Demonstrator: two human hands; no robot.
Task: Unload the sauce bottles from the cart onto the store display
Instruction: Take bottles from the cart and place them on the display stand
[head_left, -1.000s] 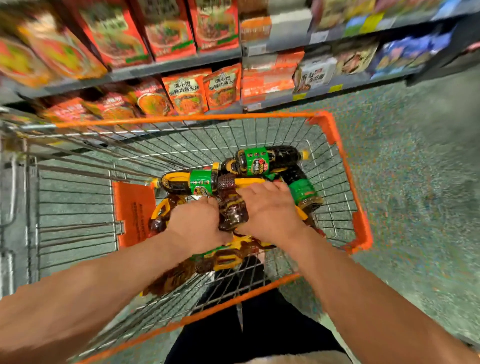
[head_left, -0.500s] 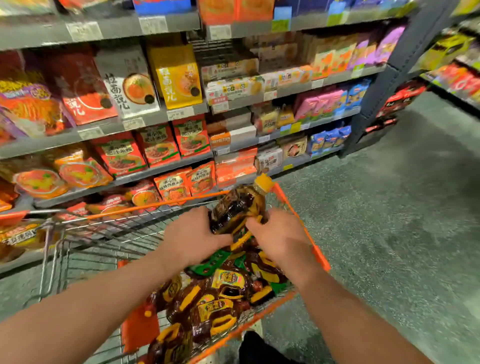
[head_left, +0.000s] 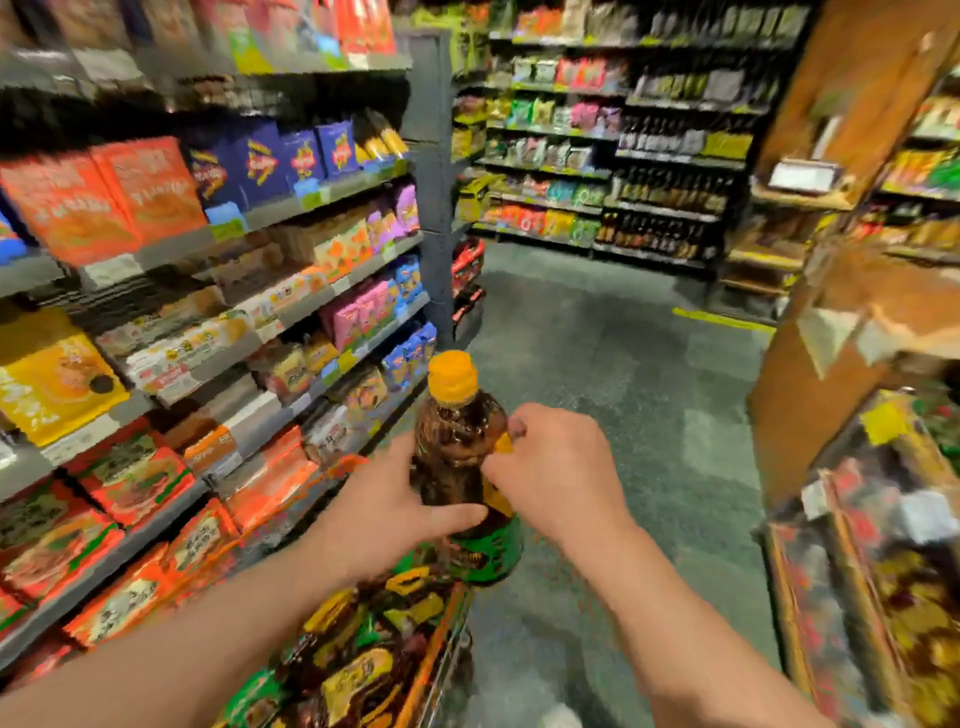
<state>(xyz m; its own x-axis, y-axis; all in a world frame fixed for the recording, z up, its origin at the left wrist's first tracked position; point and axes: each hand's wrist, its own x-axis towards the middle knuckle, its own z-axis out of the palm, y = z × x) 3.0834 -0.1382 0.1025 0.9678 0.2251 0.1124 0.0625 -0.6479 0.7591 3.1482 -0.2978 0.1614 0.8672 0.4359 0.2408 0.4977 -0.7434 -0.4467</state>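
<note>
— Hands first: what are they holding?

— Both are on one sauce bottle (head_left: 457, 457), dark with an orange cap and a green label near its base. It stands about upright in the air, above the front end of the cart (head_left: 441, 644).

— How is the left hand (head_left: 384, 509) set?

— It wraps the bottle's left side and front, thumb laid across the lower body just above the green label, fingers behind and hidden. A close clasp, no gap showing.

— And the right hand (head_left: 556, 467)?

— Curled against the bottle's right side near the shoulder, fingertips pinching at a yellow part of the label. Also closed tight on it.

— Where are the other bottles (head_left: 358, 649)?

— Heaped lying down in the cart below, blurred, dark with yellow and green labels.

— And around them?

— Shelves (head_left: 291, 202) of packets run along the left; a wooden display (head_left: 857, 156) with goods stands on the right, well apart from the held bottle.
</note>
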